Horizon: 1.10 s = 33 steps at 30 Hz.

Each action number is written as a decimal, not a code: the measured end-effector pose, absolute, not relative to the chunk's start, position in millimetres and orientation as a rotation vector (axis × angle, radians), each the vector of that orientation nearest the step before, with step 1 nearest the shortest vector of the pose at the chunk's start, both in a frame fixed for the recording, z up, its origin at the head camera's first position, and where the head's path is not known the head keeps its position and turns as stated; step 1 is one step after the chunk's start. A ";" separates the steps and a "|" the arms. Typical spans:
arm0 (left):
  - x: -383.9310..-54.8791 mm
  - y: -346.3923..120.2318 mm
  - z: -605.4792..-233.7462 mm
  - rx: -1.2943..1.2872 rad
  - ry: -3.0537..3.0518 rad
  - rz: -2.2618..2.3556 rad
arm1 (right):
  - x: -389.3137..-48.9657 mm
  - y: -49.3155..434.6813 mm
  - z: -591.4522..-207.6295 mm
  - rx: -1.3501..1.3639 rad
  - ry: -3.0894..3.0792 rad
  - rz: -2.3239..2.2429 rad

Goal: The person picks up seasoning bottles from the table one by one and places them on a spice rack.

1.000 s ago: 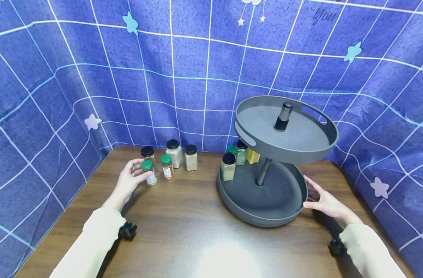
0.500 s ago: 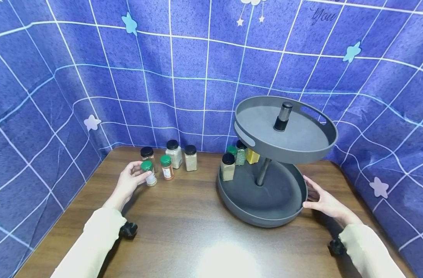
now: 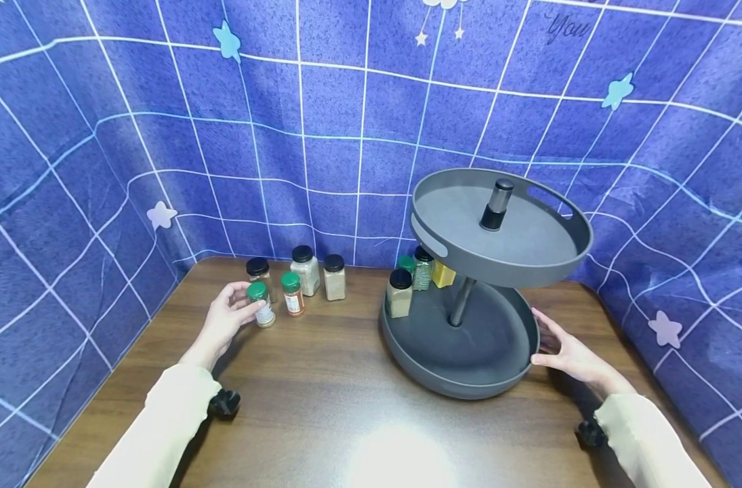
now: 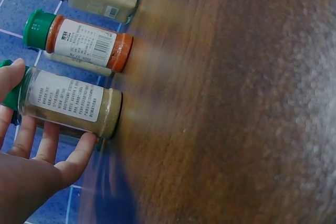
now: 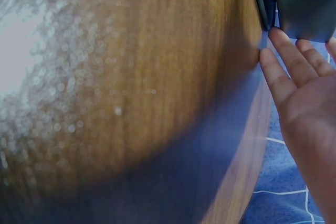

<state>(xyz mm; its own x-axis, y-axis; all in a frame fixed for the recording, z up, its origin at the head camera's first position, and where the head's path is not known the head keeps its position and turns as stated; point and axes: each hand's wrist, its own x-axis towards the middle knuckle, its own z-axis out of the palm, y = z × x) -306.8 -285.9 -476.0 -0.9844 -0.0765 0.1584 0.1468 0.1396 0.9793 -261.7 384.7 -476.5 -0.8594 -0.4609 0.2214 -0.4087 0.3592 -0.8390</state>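
My left hand [image 3: 224, 317] is at a green-capped spice jar [image 3: 263, 313] standing on the table. In the left wrist view, the thumb lies at the cap and the fingers curve along the side of this jar [image 4: 68, 98], which has tan contents and a white label. A second green-capped jar [image 3: 294, 298] with red-orange contents stands close beside it. My right hand [image 3: 574, 352] touches the outer right wall of a dark grey two-tier turntable [image 3: 462, 390], its fingers extended. The right wrist view shows those fingers [image 5: 294, 61] against the dark wall.
Black-capped jars [image 3: 335, 281] stand behind the green-capped ones at the back left. Several jars [image 3: 400, 298] and a yellow container [image 3: 443, 274] sit on the lower tier's left and back. The upper tier [image 3: 529, 224] overhangs the lower. A blue gridded cloth [image 3: 346, 156] surrounds the table.
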 end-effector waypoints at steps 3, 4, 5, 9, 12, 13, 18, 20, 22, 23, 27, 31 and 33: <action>-306.2 -285.8 -474.0 -0.062 -2.236 -1.958 | -262.1 385.3 -477.0 -0.812 2.548 -1.546; -305.6 -285.8 -472.8 -0.066 -2.239 -1.956 | -262.2 385.4 -477.1 -0.811 2.549 -1.545; -305.0 -285.8 -471.7 -0.069 -2.242 -1.954 | -262.2 385.5 -477.2 -0.811 2.548 -1.547; -303.1 -285.2 -467.3 -0.062 -2.245 -1.952 | -261.7 385.3 -477.0 -0.817 2.545 -1.552; -303.1 -285.4 -465.6 -0.064 -2.248 -1.949 | -261.3 384.9 -476.4 -0.818 2.545 -1.548; -303.3 -285.7 -465.4 -0.071 -2.250 -1.946 | -261.2 384.7 -476.3 -0.818 2.546 -1.546; -303.2 -285.2 -462.4 -0.094 -2.259 -1.935 | -260.7 384.4 -475.7 -0.817 2.552 -1.535; -302.4 -284.5 -460.2 -0.096 -2.264 -1.932 | -260.5 384.3 -475.8 -0.818 2.549 -1.536; -299.8 -283.2 -454.8 -0.093 -2.267 -1.938 | -260.4 384.2 -475.8 -0.820 2.547 -1.538; -297.8 -282.1 -451.1 -0.094 -2.268 -1.942 | -260.3 384.1 -475.8 -0.819 2.547 -1.538; -288.2 -276.5 -432.9 -0.099 -2.280 -1.944 | -260.1 383.9 -475.1 -0.816 2.544 -1.543; -282.7 -272.5 -421.8 -0.109 -2.304 -1.915 | -259.7 384.0 -473.9 -0.804 2.541 -1.545; -282.4 -271.6 -419.7 -0.116 -2.308 -1.909 | -259.9 384.1 -473.5 -0.797 2.544 -1.542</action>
<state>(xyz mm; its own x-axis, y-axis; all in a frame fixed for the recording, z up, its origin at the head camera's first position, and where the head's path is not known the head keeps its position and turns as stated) -282.4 -271.6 -419.7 -0.9866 -0.0322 0.1597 0.1509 0.1899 0.9701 -259.9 384.1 -473.5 -0.8643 -0.4581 0.2076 -0.3961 0.3655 -0.8423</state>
